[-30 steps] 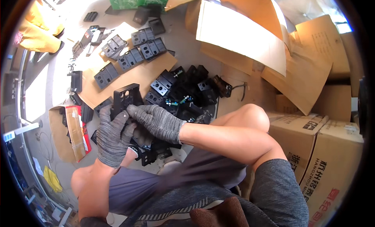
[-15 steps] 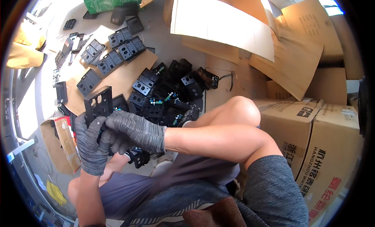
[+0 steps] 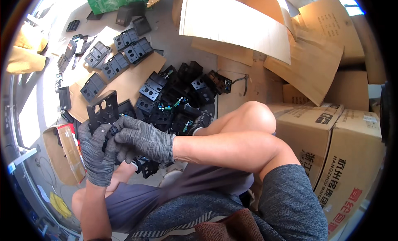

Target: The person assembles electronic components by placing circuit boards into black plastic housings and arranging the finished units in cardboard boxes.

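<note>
A black plastic housing (image 3: pixel 103 110) with round and square cutouts stands upright in my left hand (image 3: pixel 97 158), which wears a grey knit glove and is closed round its lower end. My right hand (image 3: pixel 143 137), in a matching glove, reaches across to the housing's lower right edge. Its thumb and fingers are pinched together there, next to a small dark part that I cannot make out. Just beyond my hands lies a heap of similar black housings (image 3: pixel 153 85), some with green and blue bits showing.
Several black housings (image 3: pixel 115 66) lie on a flat cardboard sheet (image 3: pixel 124 85) ahead to the left. An open carton (image 3: pixel 236 23) is at the far right, with closed cartons (image 3: pixel 348 145) beside my right arm. A small cardboard box (image 3: pixel 70 152) stands at the left; a green box (image 3: pixel 118 1) is farthest off.
The fingers of my right hand have shifted slightly against the housing's lower edge, uncovering a small dark part. The housing has tilted a little to the left in my left hand.
</note>
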A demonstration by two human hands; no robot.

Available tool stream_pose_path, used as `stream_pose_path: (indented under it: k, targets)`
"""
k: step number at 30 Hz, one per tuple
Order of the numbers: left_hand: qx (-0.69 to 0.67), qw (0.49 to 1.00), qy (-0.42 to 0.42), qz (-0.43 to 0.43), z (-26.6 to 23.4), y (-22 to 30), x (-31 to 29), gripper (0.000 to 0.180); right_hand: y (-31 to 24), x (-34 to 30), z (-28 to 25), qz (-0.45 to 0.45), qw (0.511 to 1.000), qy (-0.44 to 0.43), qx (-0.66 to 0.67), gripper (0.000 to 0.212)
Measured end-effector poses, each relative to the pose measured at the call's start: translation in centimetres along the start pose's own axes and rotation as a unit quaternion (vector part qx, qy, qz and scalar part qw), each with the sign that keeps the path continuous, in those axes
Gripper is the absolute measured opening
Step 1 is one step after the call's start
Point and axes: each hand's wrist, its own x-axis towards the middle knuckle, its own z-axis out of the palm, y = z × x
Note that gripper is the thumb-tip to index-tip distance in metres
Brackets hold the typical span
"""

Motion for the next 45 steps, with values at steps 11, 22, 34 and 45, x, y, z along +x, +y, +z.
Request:
stream_pose_path:
  k: [11,22,34,45]
  targets:
    - [0.017,0.999,0.012,0.029,-0.5,-0.2,0.4,0.035,-0.6,-0.2,0.9,-0.016,0.999,0.012,0.049,0.038]
    - [0.016,0.999,0.011,0.036,-0.1,0.2,0.5,0.036,0.1,0.2,-1.7,0.053,0.996,-0.049,0.053,0.051]
    - [-0.035,0.999,-0.005,-0.016,-0.2,-0.2,-0.6,0.036,-1.0,0.3,0.0,0.037,0.997,-0.012,-0.066,0.026]
    - [-0.014,1.0,0.01,-0.009,-0.3,-0.4,-0.1,0.035,-1.6,0.2,-0.3,0.011,0.996,-0.014,-0.093,0.029]
